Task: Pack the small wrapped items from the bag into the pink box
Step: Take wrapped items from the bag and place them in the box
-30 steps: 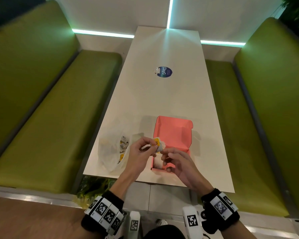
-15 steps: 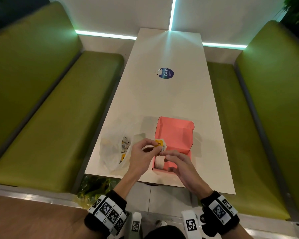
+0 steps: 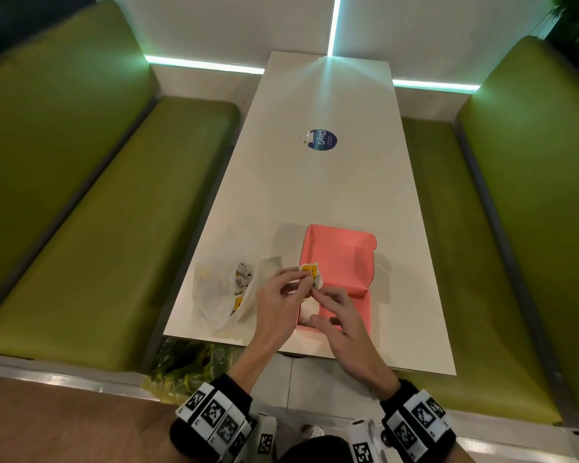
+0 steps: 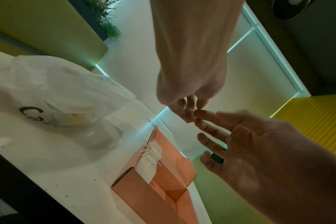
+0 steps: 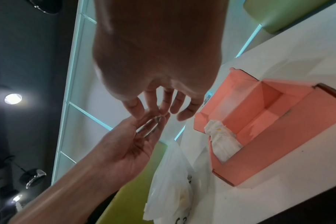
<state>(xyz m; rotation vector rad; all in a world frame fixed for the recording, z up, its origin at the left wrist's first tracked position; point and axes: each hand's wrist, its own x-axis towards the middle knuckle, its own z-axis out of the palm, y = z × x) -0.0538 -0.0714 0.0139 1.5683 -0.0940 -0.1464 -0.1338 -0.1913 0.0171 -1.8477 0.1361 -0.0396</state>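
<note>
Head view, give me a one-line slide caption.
Both hands hold a yellow-labelled wrapped item over the open pink box, beside the plastic bag.

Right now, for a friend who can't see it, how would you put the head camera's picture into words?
Two hands meet over an open pink box on a white table: the left hand pinches a small yellow-and-white wrapped item while the right hand touches it. A white plastic bag of more items lies left of the box, between green benches.
</note>
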